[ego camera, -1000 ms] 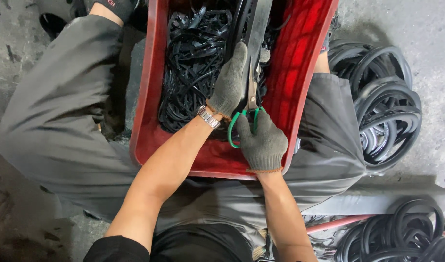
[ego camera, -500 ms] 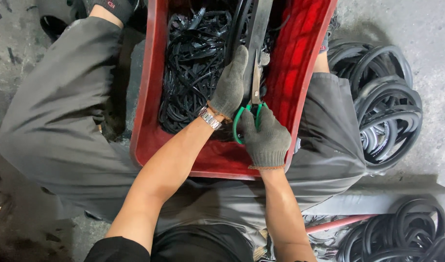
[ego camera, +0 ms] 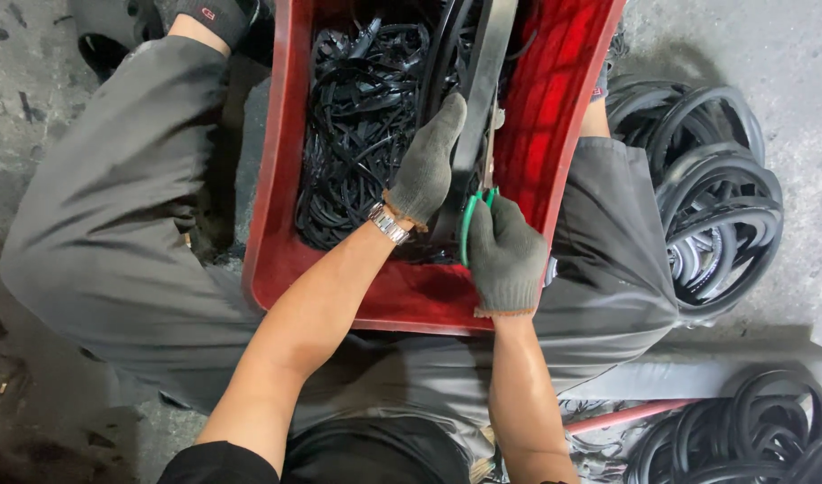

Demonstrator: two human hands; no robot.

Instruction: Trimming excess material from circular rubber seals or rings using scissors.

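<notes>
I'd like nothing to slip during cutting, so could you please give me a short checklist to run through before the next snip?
1. Right hand grips the green-handled scissors: ok, gloved fingers closed around the handles.
2. Left hand steadies the black rubber strip: ok, glove lies along it.
3. Left fingertips away from the blades: cannot tell, the blades sit close beside the glove and are partly hidden.
4. Red crate steady: ok, it rests between the knees.
5. Cut pieces landing inside the crate: ok, a black heap fills it.
6. Blades open or shut: cannot tell.
</notes>
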